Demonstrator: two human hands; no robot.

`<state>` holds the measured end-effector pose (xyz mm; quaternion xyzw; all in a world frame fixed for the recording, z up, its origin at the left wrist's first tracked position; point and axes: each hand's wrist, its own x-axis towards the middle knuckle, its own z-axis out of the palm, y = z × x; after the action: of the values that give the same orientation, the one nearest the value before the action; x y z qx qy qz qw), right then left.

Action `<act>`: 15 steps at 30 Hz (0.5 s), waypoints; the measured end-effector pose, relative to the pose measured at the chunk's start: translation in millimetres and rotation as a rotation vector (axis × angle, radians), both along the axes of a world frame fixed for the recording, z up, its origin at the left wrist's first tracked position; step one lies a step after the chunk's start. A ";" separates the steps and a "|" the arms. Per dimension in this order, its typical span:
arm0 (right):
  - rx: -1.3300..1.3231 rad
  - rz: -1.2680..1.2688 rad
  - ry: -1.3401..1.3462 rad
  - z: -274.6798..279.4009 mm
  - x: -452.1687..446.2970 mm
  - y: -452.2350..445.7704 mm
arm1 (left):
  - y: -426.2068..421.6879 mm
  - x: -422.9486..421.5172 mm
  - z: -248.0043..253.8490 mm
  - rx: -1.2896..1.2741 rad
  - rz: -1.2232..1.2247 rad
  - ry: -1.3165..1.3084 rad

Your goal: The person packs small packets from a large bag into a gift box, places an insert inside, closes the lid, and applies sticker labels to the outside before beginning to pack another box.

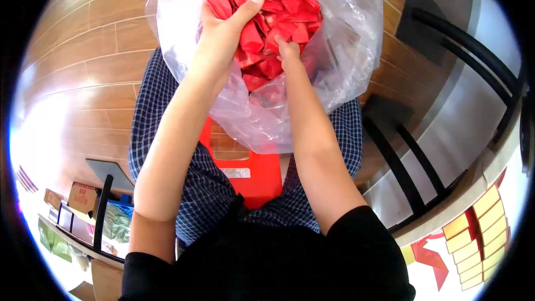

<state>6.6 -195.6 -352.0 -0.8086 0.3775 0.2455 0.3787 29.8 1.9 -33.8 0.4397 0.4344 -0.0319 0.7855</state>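
Note:
Many red folded pieces (288,5) fill a clear plastic bag (356,72), which lies spread open between the knees. My left hand (225,30) is in the bag at the left, its thumb pointing up over the red pieces and its fingers hidden behind some of them. It holds red pieces at the bag's left side. My right hand (288,51) reaches in at the middle, touching the red pieces; its fingers are mostly hidden among them, so its grip cannot be made out.
Below the bag is a red plastic stool (262,175) between the legs. Black metal table legs (398,173) stand at the right, with stacked yellow and red pieces (473,239) at the lower right. A cardboard box (83,197) is at the lower left.

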 end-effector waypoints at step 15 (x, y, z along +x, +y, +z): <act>-0.003 0.611 -0.578 318.4 -4.1 -12.8 | -31.5 0.3 9.5 -0.006 -0.253 -0.155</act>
<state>2.4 -208.5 -33.6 -0.9195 -0.0012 0.1088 0.3776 30.1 -29.7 -24.3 0.4899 0.3136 -0.0981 0.8075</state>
